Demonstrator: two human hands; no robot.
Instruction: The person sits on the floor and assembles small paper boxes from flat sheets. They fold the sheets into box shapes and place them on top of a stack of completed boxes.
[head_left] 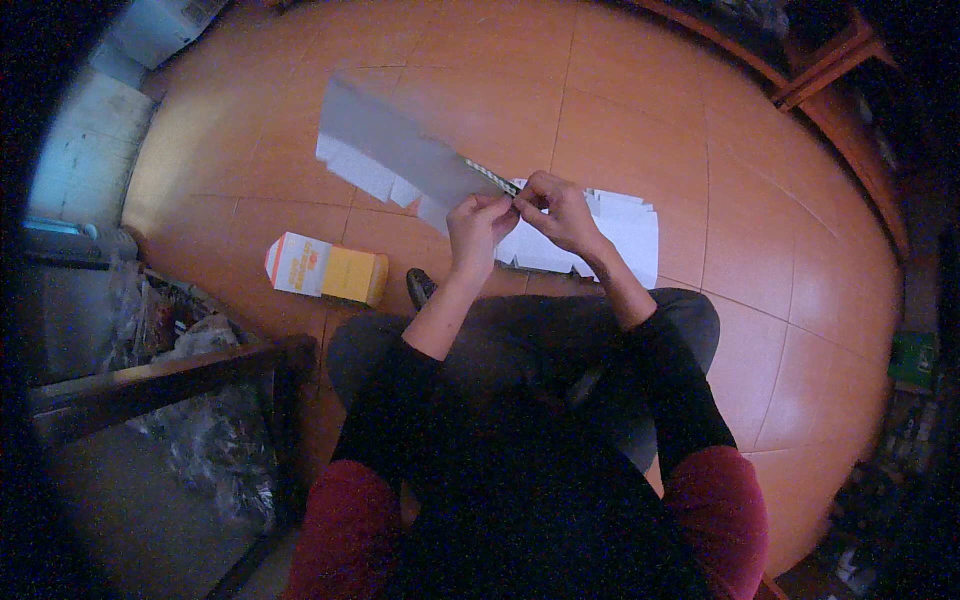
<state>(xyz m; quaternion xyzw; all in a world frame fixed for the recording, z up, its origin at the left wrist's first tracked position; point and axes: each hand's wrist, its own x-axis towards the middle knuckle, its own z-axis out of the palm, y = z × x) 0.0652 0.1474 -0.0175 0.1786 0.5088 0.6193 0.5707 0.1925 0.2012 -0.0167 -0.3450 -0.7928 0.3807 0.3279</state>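
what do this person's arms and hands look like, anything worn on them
Both the left hand and right hand are bare, without gloves. Long black fabric sleeves end partway down the forearms; higher up, dark red cloth sections cover the arms.

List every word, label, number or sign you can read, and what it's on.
White-and-yellow carton: orange lettering on its white part; printed wording isn't copied here.
Green item, right edge: pale marks, too small and dim to read.
Grey sheet: no readable lettering shows.
White paper: any print is too faint to read.
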